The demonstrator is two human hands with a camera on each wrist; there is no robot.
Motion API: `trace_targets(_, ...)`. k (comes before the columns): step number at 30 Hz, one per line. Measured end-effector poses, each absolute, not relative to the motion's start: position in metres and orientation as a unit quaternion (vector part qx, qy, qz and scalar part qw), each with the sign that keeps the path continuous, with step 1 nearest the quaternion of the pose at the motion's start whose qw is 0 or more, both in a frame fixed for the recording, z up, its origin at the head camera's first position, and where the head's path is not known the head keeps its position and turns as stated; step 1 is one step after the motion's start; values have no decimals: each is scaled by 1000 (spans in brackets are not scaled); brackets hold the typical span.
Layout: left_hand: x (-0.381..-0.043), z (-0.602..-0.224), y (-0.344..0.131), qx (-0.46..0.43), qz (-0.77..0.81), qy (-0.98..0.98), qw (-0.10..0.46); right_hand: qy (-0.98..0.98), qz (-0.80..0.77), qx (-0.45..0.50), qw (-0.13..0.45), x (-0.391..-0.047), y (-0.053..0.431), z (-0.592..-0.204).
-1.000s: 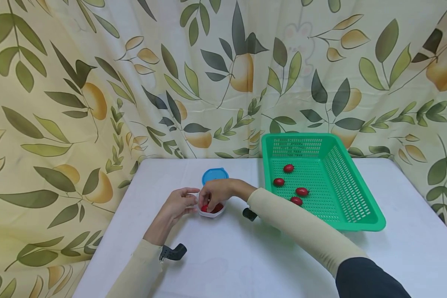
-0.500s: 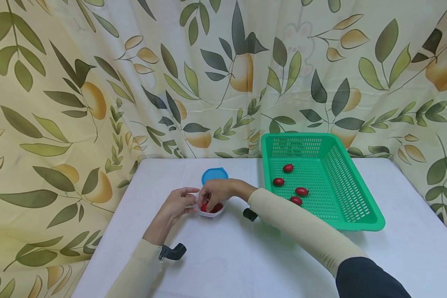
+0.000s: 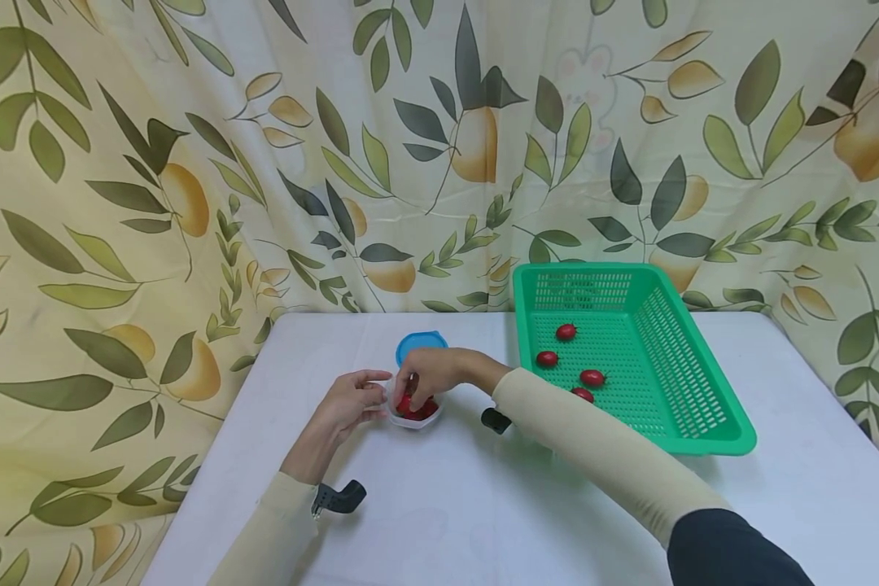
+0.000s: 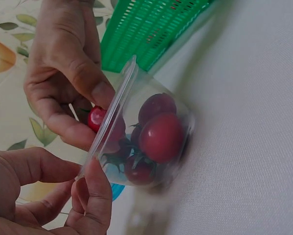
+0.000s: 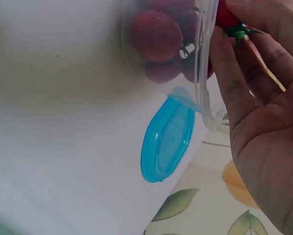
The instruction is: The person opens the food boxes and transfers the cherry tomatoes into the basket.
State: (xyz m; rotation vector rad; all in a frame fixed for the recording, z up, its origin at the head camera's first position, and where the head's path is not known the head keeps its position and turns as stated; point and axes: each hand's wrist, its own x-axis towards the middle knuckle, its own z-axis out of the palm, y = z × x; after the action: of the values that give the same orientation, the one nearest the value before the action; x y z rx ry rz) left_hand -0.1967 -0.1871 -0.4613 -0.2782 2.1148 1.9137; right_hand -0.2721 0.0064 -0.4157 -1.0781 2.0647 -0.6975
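A clear plastic container [image 4: 181,147] with several red cherry tomatoes [image 4: 162,138] inside stands on the white table. My left hand [image 3: 350,408] pinches the container's rim from the left, thumb and fingers on either side in the left wrist view. At the container's mouth, my right hand [image 3: 434,376] holds a cherry tomato [image 5: 226,15] with a green stem top between thumb and fingers. Part of that tomato is hidden by the fingers. Just behind the container lies a blue lid [image 5: 168,139], partly covered by my right hand in the head view.
To the right stands a green perforated basket [image 3: 692,382] with several cherry tomatoes [image 3: 593,378] on its floor. My right forearm passes in front of its near left corner. A leaf-patterned curtain [image 3: 425,163] hangs behind the table [image 3: 439,513].
My right hand has risen slightly at the container's mouth, so more of the red tomatoes shows beneath it. My left hand has stayed at the rim.
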Motion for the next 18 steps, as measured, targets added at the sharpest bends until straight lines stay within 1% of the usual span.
trace_targets(8, -197, -462, -187, -93, 662, 730, 140, 793, -285, -410, 349, -271, 11, -410)
trace_targets(18, -197, -460, -186, -101, 666, 725, 142, 790, -289, -429, 329, -271, 17, -403)
